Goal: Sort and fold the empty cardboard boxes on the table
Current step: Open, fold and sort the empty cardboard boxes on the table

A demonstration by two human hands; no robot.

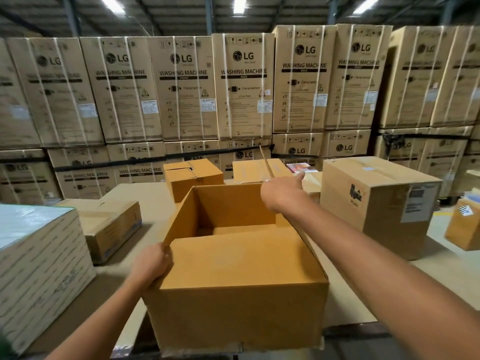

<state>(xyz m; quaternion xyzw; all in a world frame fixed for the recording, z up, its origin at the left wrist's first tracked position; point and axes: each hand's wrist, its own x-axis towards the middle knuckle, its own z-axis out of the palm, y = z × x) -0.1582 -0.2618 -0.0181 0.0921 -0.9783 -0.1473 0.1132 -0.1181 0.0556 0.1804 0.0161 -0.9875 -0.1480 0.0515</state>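
An open brown cardboard box stands at the near edge of the table, right in front of me. Its near flap is folded in over the opening and the far part of the inside shows empty. My left hand grips the box's near left top corner. My right hand reaches across to the far right corner, back of the hand up, thumb pointing right. A thin upright flap, seen edge-on, ends in that hand; the fingers are hidden behind it.
A low taped box and a white striped carton lie left. Two small boxes stand behind, a large sealed box right, another small box beyond the table. Stacked washing-machine cartons form the back wall.
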